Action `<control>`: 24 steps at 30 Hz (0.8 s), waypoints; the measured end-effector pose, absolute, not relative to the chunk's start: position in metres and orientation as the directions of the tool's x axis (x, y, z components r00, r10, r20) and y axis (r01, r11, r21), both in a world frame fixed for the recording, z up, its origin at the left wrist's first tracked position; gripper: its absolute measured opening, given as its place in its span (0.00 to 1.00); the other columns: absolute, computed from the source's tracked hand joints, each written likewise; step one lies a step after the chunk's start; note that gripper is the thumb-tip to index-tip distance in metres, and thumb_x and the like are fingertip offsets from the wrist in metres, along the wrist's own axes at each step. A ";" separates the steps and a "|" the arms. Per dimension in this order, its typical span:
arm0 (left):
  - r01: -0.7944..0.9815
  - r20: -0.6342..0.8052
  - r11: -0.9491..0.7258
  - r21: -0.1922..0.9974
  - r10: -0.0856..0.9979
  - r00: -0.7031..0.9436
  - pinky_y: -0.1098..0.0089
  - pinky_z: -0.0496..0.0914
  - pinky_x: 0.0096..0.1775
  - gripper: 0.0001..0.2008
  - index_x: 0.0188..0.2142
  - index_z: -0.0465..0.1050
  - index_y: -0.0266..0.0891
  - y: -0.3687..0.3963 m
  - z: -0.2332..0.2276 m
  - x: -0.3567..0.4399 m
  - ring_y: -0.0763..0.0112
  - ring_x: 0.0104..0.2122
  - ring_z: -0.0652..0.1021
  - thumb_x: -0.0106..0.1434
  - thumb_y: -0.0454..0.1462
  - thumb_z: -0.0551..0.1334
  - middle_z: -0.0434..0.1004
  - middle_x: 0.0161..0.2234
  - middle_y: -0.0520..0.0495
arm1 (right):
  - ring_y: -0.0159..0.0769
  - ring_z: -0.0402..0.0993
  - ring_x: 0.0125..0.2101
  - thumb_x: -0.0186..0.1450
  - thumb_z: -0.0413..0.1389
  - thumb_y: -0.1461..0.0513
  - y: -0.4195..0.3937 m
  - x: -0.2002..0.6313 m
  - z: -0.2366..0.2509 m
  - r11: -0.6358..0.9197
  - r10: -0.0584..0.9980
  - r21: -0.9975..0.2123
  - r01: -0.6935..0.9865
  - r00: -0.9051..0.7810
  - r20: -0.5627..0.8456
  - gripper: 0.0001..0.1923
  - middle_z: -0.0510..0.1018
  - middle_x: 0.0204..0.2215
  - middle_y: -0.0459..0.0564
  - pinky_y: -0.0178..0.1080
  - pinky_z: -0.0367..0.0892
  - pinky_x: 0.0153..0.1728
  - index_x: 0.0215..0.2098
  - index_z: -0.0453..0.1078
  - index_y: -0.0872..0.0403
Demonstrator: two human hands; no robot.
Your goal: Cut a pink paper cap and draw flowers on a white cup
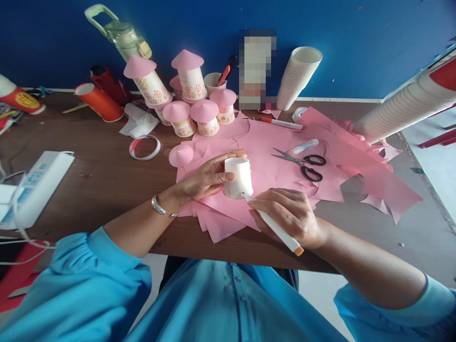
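Head view: left hand (206,180) grips white cup (239,178), upside down, held on pink paper (270,161) near counter (107,180) front edge. Right hand (288,213) closed round marker (276,228), tip touching cup's lower rim, orange end twd the person. Scissors (302,164) & a pen (302,146) lie on paper just right of cup. Pink cone (181,155) left of cup; decorated cups w/ pink cones (194,107) behind, near blue wall. Cup stack (297,76) leans at back, tape ring (144,147) to the left

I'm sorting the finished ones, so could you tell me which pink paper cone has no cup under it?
The small pink paper cone lying alone on the brown table, left of the left hand; the others cap decorated cups.
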State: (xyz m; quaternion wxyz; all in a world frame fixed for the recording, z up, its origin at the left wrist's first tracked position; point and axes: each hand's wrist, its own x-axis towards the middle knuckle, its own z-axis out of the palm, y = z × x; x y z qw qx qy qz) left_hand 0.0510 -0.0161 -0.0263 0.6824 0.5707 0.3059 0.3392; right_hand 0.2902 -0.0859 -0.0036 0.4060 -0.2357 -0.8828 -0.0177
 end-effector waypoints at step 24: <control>-0.200 -0.063 0.263 0.944 0.738 0.672 0.56 0.73 0.55 0.28 0.64 0.76 0.54 -0.014 -0.035 0.049 0.51 0.61 0.76 0.66 0.43 0.72 0.76 0.64 0.42 | 0.33 0.79 0.26 0.72 0.58 0.70 -0.089 0.287 -0.008 0.889 0.426 -0.179 0.421 -0.621 0.658 0.07 0.81 0.28 0.46 0.36 0.74 0.25 0.47 0.68 0.56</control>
